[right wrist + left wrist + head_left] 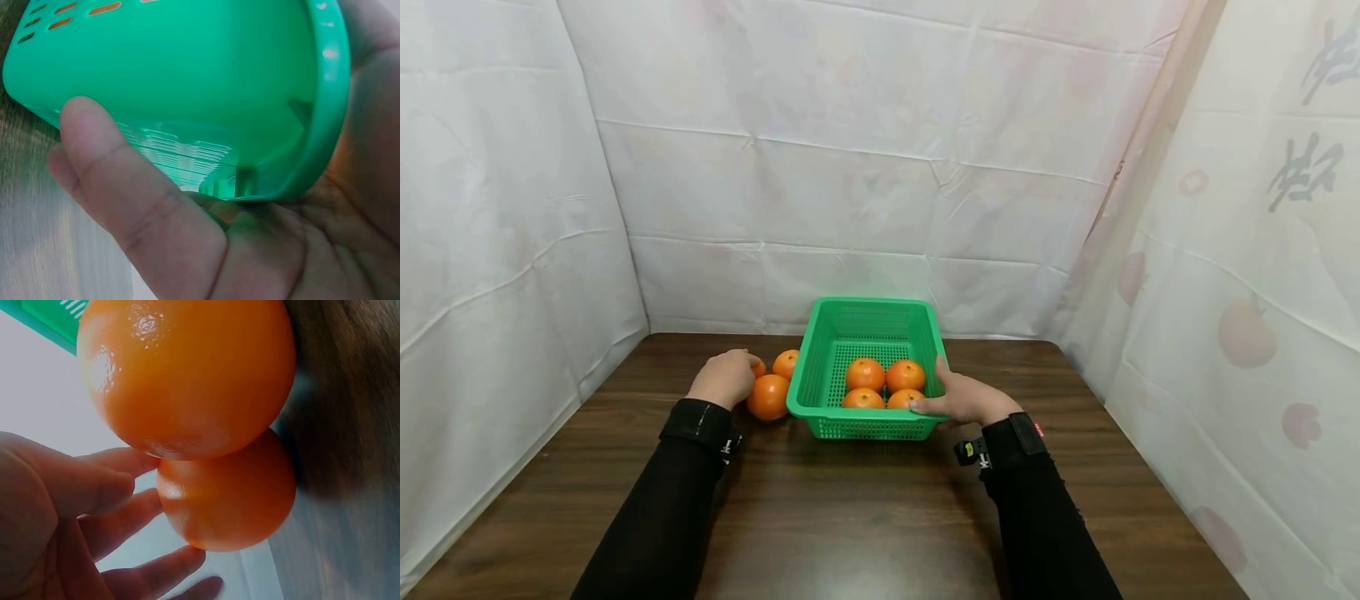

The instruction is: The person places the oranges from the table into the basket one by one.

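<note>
My left hand (pixel 724 381) reaches over a partly hidden orange (pixel 760 368) left of a green plastic basket (pixel 874 413). In the left wrist view its spread fingertips touch the side of that orange (pixel 228 503), and a nearer orange (pixel 187 375) overlaps it. That nearer orange stands in front by the basket, with another orange (pixel 786 363) behind it. My right hand (pixel 967 402) grips the basket's near right corner, thumb over the rim and fingers against the outer wall (pixel 187 81). Several oranges (pixel 865 374) lie in the front part of the basket.
Everything stands on a dark brown wooden table (pixel 850 517). A white cloth (pixel 850 183) hangs behind the table's far edge, and more cloth stands along the left and right sides.
</note>
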Demonstrator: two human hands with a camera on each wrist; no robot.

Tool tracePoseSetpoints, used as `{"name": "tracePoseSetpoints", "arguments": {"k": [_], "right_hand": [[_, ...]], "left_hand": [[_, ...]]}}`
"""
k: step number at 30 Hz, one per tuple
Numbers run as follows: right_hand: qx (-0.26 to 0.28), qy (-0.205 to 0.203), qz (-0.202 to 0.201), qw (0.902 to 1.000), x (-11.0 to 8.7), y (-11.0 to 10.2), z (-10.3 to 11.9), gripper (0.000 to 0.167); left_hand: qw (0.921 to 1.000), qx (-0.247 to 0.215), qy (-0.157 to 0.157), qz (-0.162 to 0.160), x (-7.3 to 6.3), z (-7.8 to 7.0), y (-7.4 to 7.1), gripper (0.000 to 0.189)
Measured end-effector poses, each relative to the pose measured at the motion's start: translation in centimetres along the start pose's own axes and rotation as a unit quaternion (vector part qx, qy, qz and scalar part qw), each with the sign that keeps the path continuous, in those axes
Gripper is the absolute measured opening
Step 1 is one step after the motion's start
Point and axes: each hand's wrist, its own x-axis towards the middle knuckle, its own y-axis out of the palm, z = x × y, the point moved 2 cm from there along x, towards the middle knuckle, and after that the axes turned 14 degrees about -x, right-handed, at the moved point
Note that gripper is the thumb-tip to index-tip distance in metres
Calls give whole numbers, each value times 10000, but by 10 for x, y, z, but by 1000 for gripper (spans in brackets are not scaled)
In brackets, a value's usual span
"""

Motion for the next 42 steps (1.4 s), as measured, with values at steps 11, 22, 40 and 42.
{"name": "tracePoseSetpoints", "arguments": {"k": [11,22,40,42], "right_hand": [[-42,-14,20,10000,0,0,2,118],[70,-20,10,10000,1,0,1,118],[-134,22,15,9999,0,-1,2,118],[-111,16,18,9999,0,-1,2,118]], "left_hand": [[9997,180,-138,-75,3,4,-4,36],[9966,559,44,-599,2,5,-4,27],[9957,499,25,-782,-3,8,-7,30],[9950,558,83,-830,-3,9,-7,32]]}}
